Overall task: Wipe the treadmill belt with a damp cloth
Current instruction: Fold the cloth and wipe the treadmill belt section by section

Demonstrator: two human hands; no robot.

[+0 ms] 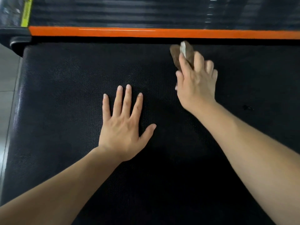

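From the head camera, the right hand [196, 82] holds a brown cloth [182, 53] with a pale patch. Its fingers are bent over the cloth, though the motion blur hides exactly how they lie. The cloth sticks out past the fingertips, up and slightly left of the knuckles, on the far end of the black belt [65, 88], just short of the orange strip [129, 32]. The left hand [123, 122] lies flat on the belt with its fingers spread wide, holding nothing, nearer and left of the gripping hand. A tiled floor [8, 75] shows at the left edge.
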